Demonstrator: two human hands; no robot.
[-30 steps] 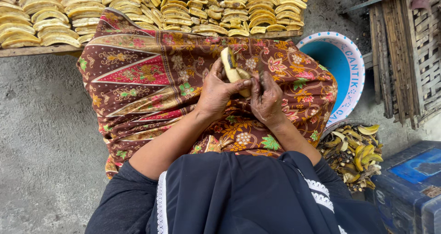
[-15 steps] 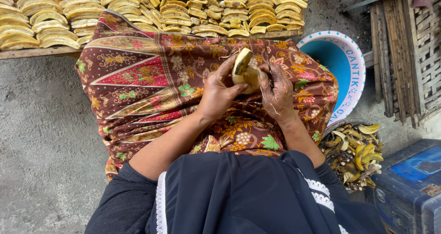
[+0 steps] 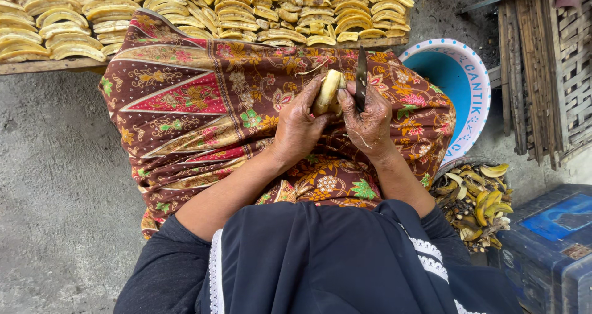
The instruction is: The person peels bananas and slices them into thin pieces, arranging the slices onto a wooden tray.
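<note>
Head view, looking straight down over my lap. My left hand (image 3: 300, 124) closes its grip around the lower part of a peeled banana (image 3: 327, 90), fingers wrapped about it so that its pale upper end stands clear above my knuckles, tilted slightly to the right. My right hand (image 3: 369, 118) is shut around the handle of a knife (image 3: 361, 79), whose dark, narrow blade points toward the far side and lies just beside the right flank of the banana; whether the edge touches the fruit I cannot tell. Both hands meet over the middle of my lap, which is covered by a patterned cloth (image 3: 203, 110) in brown, red and gold with flower motifs. My dark sleeves (image 3: 185, 271) and dark garment fill the near edge of the view. Along the far edge, a wooden board (image 3: 37, 66) carries rows of flattened yellow banana slices (image 3: 246, 5), laid close together and overlapping. To the far right, a round basin (image 3: 475, 92) with a blue inside and a white patterned rim leans on its side. Near right of my lap, a heap of banana peels (image 3: 478, 203), yellow and browned, lies on the floor, just left of a blue box (image 3: 555, 240). Grey concrete floor (image 3: 55, 184) shows at the left.
</note>
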